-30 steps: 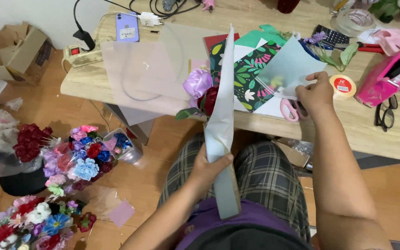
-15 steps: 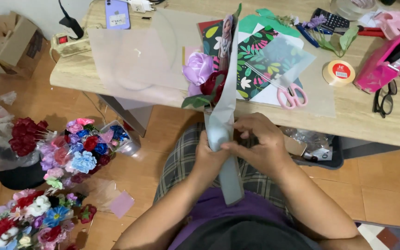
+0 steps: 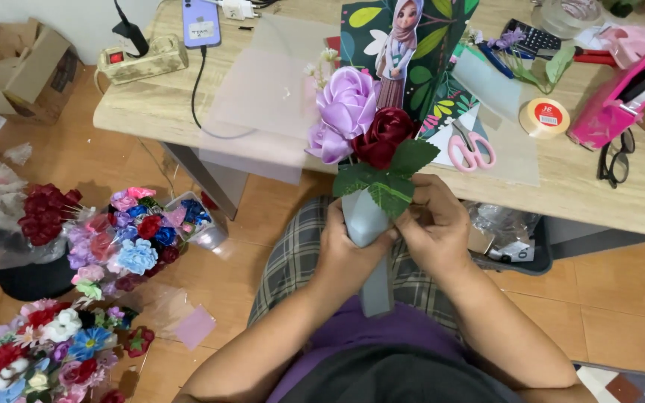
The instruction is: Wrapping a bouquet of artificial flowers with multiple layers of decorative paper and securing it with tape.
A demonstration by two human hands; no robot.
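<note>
Left hand wrapped around grey paper cone, fingers curled tight on it. Right hand closed against cone's other side, fingertips pinching its upper edge below green leaves. Cone held upright above lap, just in front of table edge. Lilac rose and dark red rose rise from cone top. Pink scissors and tape roll on table behind. Flower bunches on floor, left.

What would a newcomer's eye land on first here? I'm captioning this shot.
A lilac rose and a dark red rose at centre, their grey-wrapped stem held in the left hand and right hand. Then the bright flower heap on the floor, lower left.
</note>
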